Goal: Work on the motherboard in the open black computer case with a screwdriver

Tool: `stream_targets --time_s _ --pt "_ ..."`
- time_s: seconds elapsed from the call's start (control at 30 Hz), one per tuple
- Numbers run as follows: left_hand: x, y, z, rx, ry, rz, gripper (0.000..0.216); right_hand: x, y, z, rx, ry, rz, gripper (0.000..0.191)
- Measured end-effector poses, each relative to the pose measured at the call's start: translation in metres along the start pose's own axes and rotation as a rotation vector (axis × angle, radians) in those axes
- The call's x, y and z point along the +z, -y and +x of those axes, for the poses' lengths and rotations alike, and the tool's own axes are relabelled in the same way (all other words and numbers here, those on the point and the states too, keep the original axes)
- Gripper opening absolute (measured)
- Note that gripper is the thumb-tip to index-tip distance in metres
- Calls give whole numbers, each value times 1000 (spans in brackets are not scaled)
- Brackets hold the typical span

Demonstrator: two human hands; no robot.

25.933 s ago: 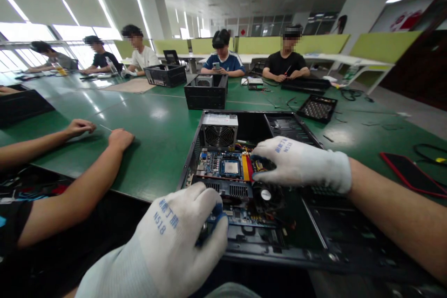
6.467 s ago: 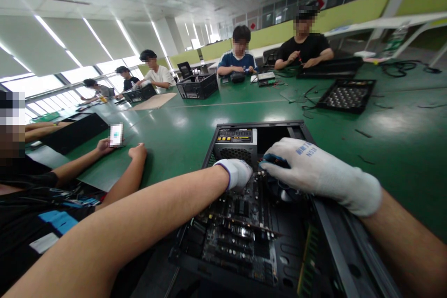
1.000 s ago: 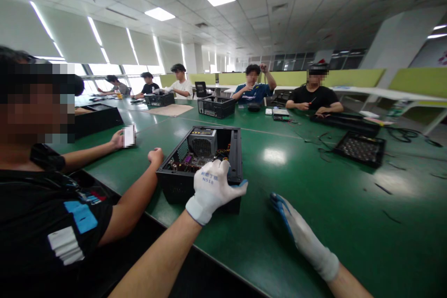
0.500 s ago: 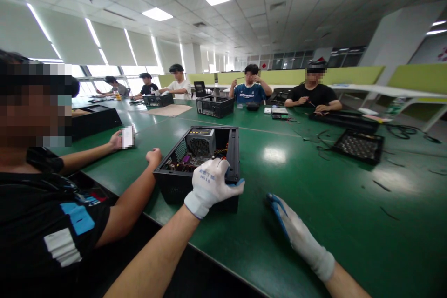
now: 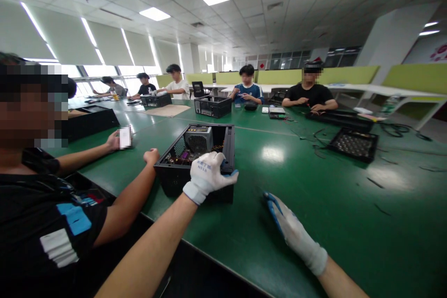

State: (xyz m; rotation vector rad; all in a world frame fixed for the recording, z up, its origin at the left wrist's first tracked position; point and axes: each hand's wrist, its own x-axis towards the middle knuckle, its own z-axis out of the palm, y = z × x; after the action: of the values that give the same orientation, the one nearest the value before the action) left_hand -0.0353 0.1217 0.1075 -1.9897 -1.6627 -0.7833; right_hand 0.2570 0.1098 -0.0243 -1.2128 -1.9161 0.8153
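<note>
A black computer case (image 5: pixel 174 179) lies on the green table with its upper side uncovered. Inside it a grey power supply (image 5: pixel 199 143) and part of a motherboard (image 5: pixel 183 155) show. My left hand (image 5: pixel 209 172), in a white glove with blue palm coating, grips the near right rim of the case. Its fingers bend over the rim and its thumb sticks out to the right; the fingertips are partly hidden. My right hand (image 5: pixel 291 226), gloved the same way, rests edge-on at the table to the right of the case, fingers stretched out and holding nothing.
Close on my left a person (image 5: pixel 35 223) holds a phone (image 5: pixel 125 138), one forearm beside the case. Across the table (image 5: pixel 307 172) sit several people with other cases (image 5: pixel 213 108). A black perforated panel (image 5: pixel 353 143) and loose cables (image 5: pixel 405 130) lie to the right.
The view has shifted slightly, moving everything a little left. Both my hands keep their poses. Across the table, the person in the blue shirt has lowered both hands from the head.
</note>
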Motion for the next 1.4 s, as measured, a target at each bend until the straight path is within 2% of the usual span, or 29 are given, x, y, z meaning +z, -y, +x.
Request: stream_targets --time_s 0.13,0.27,0.47,0.57,0.67,0.8,0.9,0.97,1.07,1.17,1.3,1.4 --pt "11 11 10 -6 -28 20 50 0 1 0 1 6 -1 75" --pt "20 22 24 -44 35 55 52 -2 3 -2 -9 17 6 76" --pt "21 28 37 -78 41 70 51 -1 8 -3 -18 15 15 77" --pt "19 15 24 -111 -32 45 40 0 7 -3 -47 -2 13 71" --pt "23 -15 -1 -119 -110 -94 26 1 0 -4 -90 2 -35 67" --pt "43 -67 -31 -70 -18 -347 24 2 -18 -4 -233 -10 -144 60" --pt "64 -101 -38 -91 79 -499 27 5 -37 -3 -407 -64 -201 51" --pt "77 -115 -38 -120 115 -544 27 7 -47 -2 -431 -137 -188 50" --pt "94 -122 -36 -167 130 -562 29 8 -54 0 -326 -220 -101 53" --pt "105 -119 -41 -197 161 -574 31 5 -47 3 -224 -229 11 53" --pt "110 -112 -52 -192 202 -585 29 3 -32 6 -81 -183 137 52" --pt "109 -112 -55 -181 221 -592 28 4 -31 7 -81 -181 146 52"
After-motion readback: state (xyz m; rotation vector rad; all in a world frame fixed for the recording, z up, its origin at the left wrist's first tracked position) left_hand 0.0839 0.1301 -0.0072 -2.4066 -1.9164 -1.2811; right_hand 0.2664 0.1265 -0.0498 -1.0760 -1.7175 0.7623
